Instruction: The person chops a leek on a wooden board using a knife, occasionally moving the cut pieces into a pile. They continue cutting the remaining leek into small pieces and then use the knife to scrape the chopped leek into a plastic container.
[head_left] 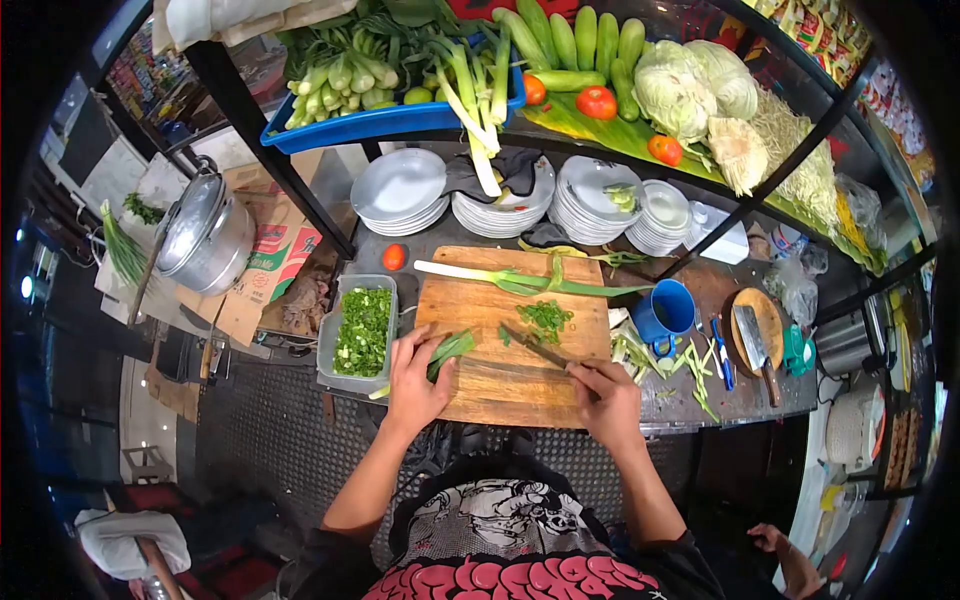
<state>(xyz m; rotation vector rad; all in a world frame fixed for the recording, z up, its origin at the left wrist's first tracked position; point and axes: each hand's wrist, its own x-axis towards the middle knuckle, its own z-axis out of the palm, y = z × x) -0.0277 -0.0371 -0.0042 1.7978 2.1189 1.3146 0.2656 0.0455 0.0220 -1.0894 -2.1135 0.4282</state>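
My left hand (414,380) is closed around a bunch of green leek leaves (456,346) at the left side of the wooden cutting board (500,405). In my right hand (606,396) is a knife (537,347), its blade pointing left and away from me over the board. A few cut bits lie by the blade's tip. Just beyond the blade sits a small pile of chopped greens (546,318). A long leek (470,272) with a white stem lies across the board's far end. Left of the board, a clear plastic container (327,345) holds chopped greens.
Right of the board are a blue mug (664,312), leek scraps (700,380) and a cleaver (752,340) on a round wooden board. Plate stacks (400,190) stand behind, under a shelf of vegetables. A tomato (394,256) rests behind the container. Another person's hand (768,538) shows lower right.
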